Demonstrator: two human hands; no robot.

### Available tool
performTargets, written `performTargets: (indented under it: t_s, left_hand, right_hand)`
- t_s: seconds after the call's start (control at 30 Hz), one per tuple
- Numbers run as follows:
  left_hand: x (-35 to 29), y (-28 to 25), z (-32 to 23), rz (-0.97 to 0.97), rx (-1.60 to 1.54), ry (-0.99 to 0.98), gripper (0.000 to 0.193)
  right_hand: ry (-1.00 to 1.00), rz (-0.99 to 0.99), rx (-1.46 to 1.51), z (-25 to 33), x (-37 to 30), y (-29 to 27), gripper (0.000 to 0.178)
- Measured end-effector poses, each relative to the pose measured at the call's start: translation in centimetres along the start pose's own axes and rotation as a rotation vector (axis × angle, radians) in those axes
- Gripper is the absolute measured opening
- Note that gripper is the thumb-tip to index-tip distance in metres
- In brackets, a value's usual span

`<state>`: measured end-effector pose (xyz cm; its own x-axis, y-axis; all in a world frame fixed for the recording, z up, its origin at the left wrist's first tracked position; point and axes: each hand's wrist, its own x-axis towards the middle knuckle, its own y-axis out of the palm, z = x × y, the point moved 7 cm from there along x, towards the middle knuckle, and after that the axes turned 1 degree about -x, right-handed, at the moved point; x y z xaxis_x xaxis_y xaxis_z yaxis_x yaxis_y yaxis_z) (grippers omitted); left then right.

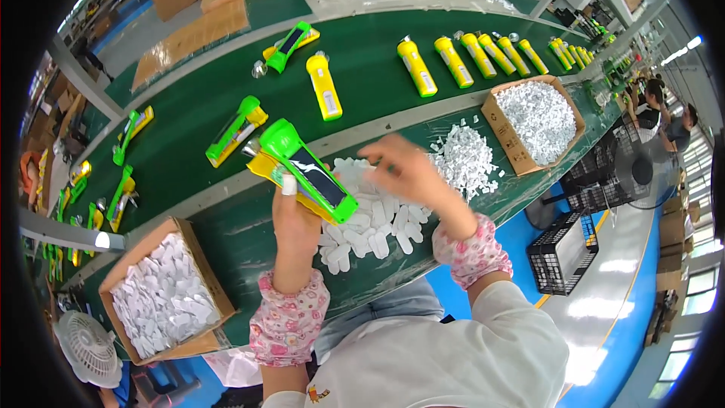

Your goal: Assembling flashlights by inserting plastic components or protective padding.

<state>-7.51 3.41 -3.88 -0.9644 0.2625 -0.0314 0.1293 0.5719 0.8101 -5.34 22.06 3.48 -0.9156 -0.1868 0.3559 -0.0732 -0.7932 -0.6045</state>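
Observation:
My left hand (293,219) is closed around a green and yellow flashlight casing (321,185) with a dark panel along its green half. The yellow part shows beneath it, and a white wrap covers one finger. To the right, my right hand (406,170) hovers over the table, its fingers smeared by motion, so I cannot make out whether they hold anything. Below and between the hands lies a loose pile of flat white oval pieces (370,230). A heap of tiny white pieces (464,157) sits just right of my right hand.
Cardboard boxes of white parts stand at left (219,287) and right (510,136). Beyond the worktable's raised edge, a green conveyor belt (362,91) carries several yellow flashlights (417,68) and green-yellow casings (238,132). Fans and a black crate (563,253) stand beside the table.

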Motion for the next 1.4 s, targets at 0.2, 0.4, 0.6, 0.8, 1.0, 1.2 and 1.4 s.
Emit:
performTargets:
  t_s: [0.2,0.4,0.6,0.8,1.0,1.2,1.4]
  left_hand:
    - [0.4,-0.8,0.6,0.008,-0.061,-0.091,0.046]
    - [-0.5,-1.3,1.2,-0.036,-0.162,-0.147,0.043]
    - [-0.4,-1.8,0.7,0.009,-0.187,-0.131,0.043]
    - [-0.5,-0.5,1.0,0.084,-0.056,-0.077,0.046]
    - [-1.1,0.7,2.2,0.14,-0.19,-0.169,0.058]
    - [-1.8,2.0,3.0,0.278,-0.182,-0.223,0.053]
    - [-2.1,2.1,1.2,0.309,-0.188,-0.11,0.052]
  right_hand:
    - [0.366,0.203,-0.174,-7.2,-0.7,3.0,0.024]
    - [0.224,0.039,-0.086,-6.5,-0.6,4.6,0.024]
    - [0.251,0.098,0.014,-6.1,-0.7,3.3,0.014]
    - [0.515,0.201,0.563,-7.2,-0.9,2.4,0.01]
    - [0.443,0.02,0.926,-1.3,0.5,1.4,0.031]
    - [0.092,0.016,0.602,5.1,1.1,1.9,0.019]
    - [-0.324,-0.016,-0.307,9.9,1.0,1.5,0.022]
